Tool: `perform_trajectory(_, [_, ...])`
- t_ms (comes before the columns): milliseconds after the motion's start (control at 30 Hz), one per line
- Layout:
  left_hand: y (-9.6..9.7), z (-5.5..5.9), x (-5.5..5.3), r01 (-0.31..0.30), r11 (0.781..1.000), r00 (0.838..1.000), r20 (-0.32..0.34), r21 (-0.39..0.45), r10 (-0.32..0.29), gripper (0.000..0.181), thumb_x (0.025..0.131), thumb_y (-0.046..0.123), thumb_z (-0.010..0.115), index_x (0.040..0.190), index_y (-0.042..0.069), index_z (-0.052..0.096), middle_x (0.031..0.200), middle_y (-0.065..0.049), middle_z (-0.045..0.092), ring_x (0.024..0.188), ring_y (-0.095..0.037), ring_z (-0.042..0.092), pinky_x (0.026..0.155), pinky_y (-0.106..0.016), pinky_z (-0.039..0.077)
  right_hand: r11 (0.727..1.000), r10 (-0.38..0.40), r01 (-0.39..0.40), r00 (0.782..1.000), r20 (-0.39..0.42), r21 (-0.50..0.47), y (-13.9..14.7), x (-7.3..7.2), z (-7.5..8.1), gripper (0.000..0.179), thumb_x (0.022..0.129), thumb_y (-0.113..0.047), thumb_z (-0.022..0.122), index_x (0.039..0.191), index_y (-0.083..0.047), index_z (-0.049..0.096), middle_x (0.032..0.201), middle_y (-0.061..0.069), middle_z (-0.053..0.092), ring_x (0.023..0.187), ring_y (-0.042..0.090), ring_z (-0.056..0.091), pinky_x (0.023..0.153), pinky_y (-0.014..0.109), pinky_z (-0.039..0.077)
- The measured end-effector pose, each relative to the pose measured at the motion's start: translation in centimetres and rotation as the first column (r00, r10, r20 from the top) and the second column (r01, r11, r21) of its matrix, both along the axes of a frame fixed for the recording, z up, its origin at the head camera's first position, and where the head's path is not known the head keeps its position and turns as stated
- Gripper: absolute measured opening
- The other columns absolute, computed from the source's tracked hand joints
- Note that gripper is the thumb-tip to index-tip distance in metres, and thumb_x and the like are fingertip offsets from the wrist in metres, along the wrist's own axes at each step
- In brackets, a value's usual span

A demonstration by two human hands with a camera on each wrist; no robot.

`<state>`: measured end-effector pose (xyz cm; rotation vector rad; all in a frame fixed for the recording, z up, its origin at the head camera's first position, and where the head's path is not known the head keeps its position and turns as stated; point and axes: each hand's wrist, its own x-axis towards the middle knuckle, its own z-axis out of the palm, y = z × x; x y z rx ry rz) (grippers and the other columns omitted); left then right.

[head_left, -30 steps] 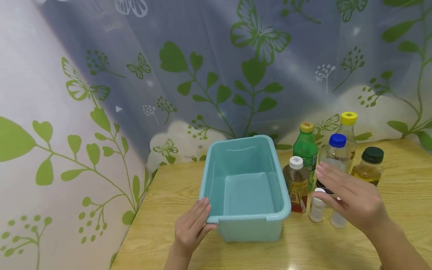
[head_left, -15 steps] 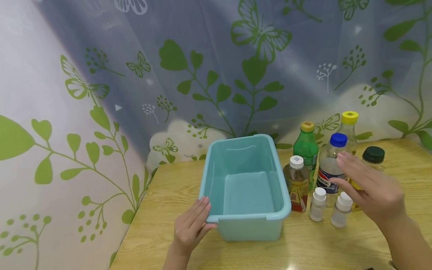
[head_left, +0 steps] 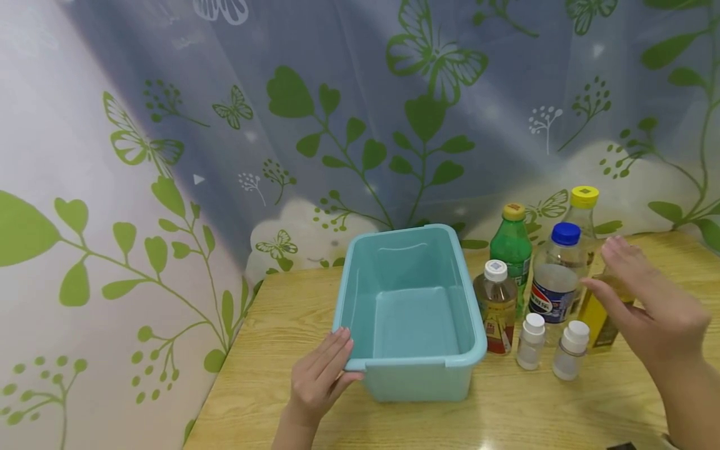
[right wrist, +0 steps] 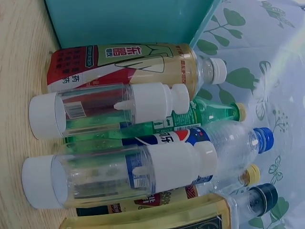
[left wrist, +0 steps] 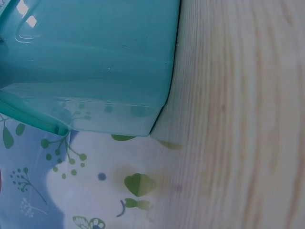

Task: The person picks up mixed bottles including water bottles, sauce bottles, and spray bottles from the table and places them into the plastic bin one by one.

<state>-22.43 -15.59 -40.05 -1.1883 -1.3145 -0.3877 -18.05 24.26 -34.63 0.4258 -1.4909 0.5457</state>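
Note:
My left hand (head_left: pixel 320 378) holds the near left corner of a teal plastic bin (head_left: pixel 413 381), fingers on the rim and thumb under its front lip. In the left wrist view the bin's side wall (left wrist: pixel 105 57) fills the upper left. My right hand (head_left: pixel 655 306) has its fingers extended and thumb apart, holding nothing. It overlaps a bottle of yellow liquid (head_left: pixel 599 322) in the head view, hiding its cap. The right wrist view shows that bottle's dark cap (right wrist: pixel 264 199). Left of this hand stand two small clear bottles (head_left: pixel 568 362) with white tops and a blue-capped Pepsi bottle (head_left: pixel 554 297).
A brown drink bottle (head_left: pixel 497 312) with a white cap stands close to the bin's right side. Behind it are a green bottle (head_left: pixel 512 247) and a yellow-capped clear bottle (head_left: pixel 585 219). A patterned curtain (head_left: pixel 349 112) backs the wooden table (head_left: pixel 259 375).
My right hand has moved to the right, from in front of the Pepsi bottle to the bottle of yellow liquid. The left hand and the bin have stayed in place.

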Motion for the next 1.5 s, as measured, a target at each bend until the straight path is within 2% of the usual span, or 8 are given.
perform_trajectory(200, [0.0, 0.0, 0.0, 0.001, 1.0, 1.0, 0.003, 0.001, -0.001, 0.04, 0.091, 0.028, 0.062, 0.088, -0.011, 0.07, 0.085, -0.025, 0.07, 0.071, -0.032, 0.07, 0.074, -0.035, 0.06, 0.998, -0.064, 0.065, 0.995, 0.07, -0.011, 1.5, -0.3, -0.6, 0.059, 0.089, -0.048, 0.06, 0.107, 0.008, 0.066, 0.104, 0.029, 0.064, 0.112, 0.024, 0.06, 0.1, 0.014, 0.041])
perform_trajectory(433, [0.1, 0.2, 0.1, 0.004, 1.0, 1.0, 0.006, 0.005, -0.004, 0.04, 0.091, 0.027, 0.063, 0.086, -0.011, 0.07, 0.084, -0.025, 0.07, 0.07, -0.032, 0.07, 0.074, -0.035, 0.06, 0.993, -0.113, 0.118, 0.98, 0.161, -0.017, 2.3, -0.3, -1.1, 0.061, 0.091, -0.048, 0.057, 0.111, 0.009, 0.063, 0.111, 0.028, 0.061, 0.117, 0.027, 0.056, 0.105, 0.016, 0.038])
perform_trajectory(700, [0.0, 0.0, 0.2, 0.003, 1.0, 1.0, 0.014, 0.002, -0.003, 0.04, 0.091, 0.028, 0.063, 0.085, -0.011, 0.07, 0.085, -0.025, 0.07, 0.071, -0.032, 0.071, 0.075, -0.034, 0.06, 0.988, -0.14, 0.153, 0.958, 0.252, -0.031, 3.0, -0.2, -1.6, 0.066, 0.091, -0.051, 0.054, 0.116, 0.01, 0.06, 0.116, 0.03, 0.058, 0.122, 0.02, 0.052, 0.106, 0.014, 0.035])
perform_trajectory(933, [0.0, 0.0, 0.1, 0.008, 1.0, 1.0, 0.005, 0.005, -0.008, 0.039, 0.091, 0.027, 0.063, 0.085, -0.011, 0.07, 0.084, -0.025, 0.07, 0.07, -0.032, 0.07, 0.075, -0.035, 0.059, 0.987, -0.137, 0.156, 0.94, 0.312, -0.038, 3.9, -0.6, -2.1, 0.067, 0.09, -0.053, 0.054, 0.122, 0.006, 0.058, 0.121, 0.028, 0.056, 0.125, 0.024, 0.05, 0.107, 0.015, 0.034])
perform_trajectory(1167, [0.0, 0.0, 0.1, 0.009, 1.0, 1.0, 0.008, 0.004, -0.009, 0.039, 0.091, 0.027, 0.063, 0.085, -0.011, 0.07, 0.084, -0.025, 0.07, 0.071, -0.032, 0.071, 0.076, -0.035, 0.059, 0.976, -0.179, 0.214, 0.9, 0.397, -0.047, 4.3, -0.9, -2.4, 0.071, 0.09, -0.057, 0.051, 0.126, 0.004, 0.056, 0.126, 0.026, 0.054, 0.125, 0.03, 0.049, 0.108, 0.011, 0.028])
perform_trajectory(1233, [0.0, 0.0, 0.1, 0.012, 1.0, 1.0, 0.011, 0.003, -0.012, 0.039, 0.09, 0.027, 0.063, 0.084, -0.011, 0.07, 0.085, -0.025, 0.07, 0.071, -0.032, 0.07, 0.076, -0.035, 0.059, 0.975, -0.165, 0.211, 0.901, 0.402, -0.074, 4.4, -1.0, -2.6, 0.071, 0.088, -0.058, 0.053, 0.125, 0.002, 0.057, 0.126, 0.025, 0.055, 0.124, 0.031, 0.05, 0.107, 0.01, 0.029])
perform_trajectory(1300, [0.0, 0.0, 0.1, 0.013, 1.0, 1.0, 0.012, 0.001, -0.013, 0.039, 0.09, 0.027, 0.063, 0.084, -0.011, 0.07, 0.085, -0.025, 0.07, 0.071, -0.032, 0.07, 0.077, -0.035, 0.059, 0.974, -0.173, 0.22, 0.889, 0.425, -0.064, 4.6, -1.1, -2.7, 0.07, 0.088, -0.057, 0.054, 0.127, 0.002, 0.056, 0.127, 0.025, 0.054, 0.124, 0.033, 0.05, 0.107, 0.009, 0.027])
perform_trajectory(1500, [-0.1, -0.1, 0.1, 0.012, 1.0, 1.0, 0.018, -0.002, -0.012, 0.039, 0.09, 0.027, 0.063, 0.085, -0.011, 0.07, 0.085, -0.025, 0.07, 0.072, -0.032, 0.07, 0.077, -0.035, 0.059, 0.968, -0.191, 0.245, 0.854, 0.484, -0.05, 5.1, -1.2, -3.2, 0.06, 0.089, -0.043, 0.063, 0.129, 0.001, 0.055, 0.128, 0.024, 0.053, 0.122, 0.038, 0.05, 0.107, 0.01, 0.027])
